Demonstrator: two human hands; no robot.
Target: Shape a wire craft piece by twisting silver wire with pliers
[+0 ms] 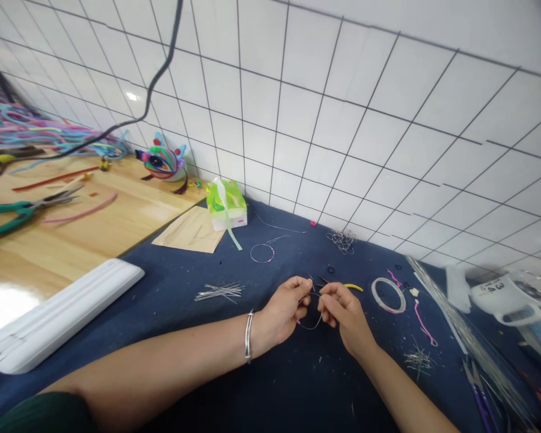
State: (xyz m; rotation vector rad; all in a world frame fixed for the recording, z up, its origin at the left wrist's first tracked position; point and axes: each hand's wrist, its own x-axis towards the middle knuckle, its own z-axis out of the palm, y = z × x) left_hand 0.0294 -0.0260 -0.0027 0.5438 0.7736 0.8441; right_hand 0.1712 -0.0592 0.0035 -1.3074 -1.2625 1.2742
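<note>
Both hands meet over the dark blue cloth near the middle of the head view. My left hand [288,304] is closed in a pinch on one side of a thin wire ring [314,328]. Thumb and fingers of my right hand [342,310] grip the ring's other side, and its lower arc hangs between the hands. Short wire ends stick up by the left fingertips. Just behind the hands lie yellow-handled pliers [353,287], partly hidden by my right hand. A finished-looking wire ring [262,253] with pink bits rests farther back.
Cut wires [219,292] lie left of my hands, another pile [419,359] lies right. A wire coil [388,295], long wires [469,325], purple-handled scissors [478,391] and a white mug [505,300] stand right. A tissue pack [226,207], white lamp [67,313] and green pliers [18,213] are left.
</note>
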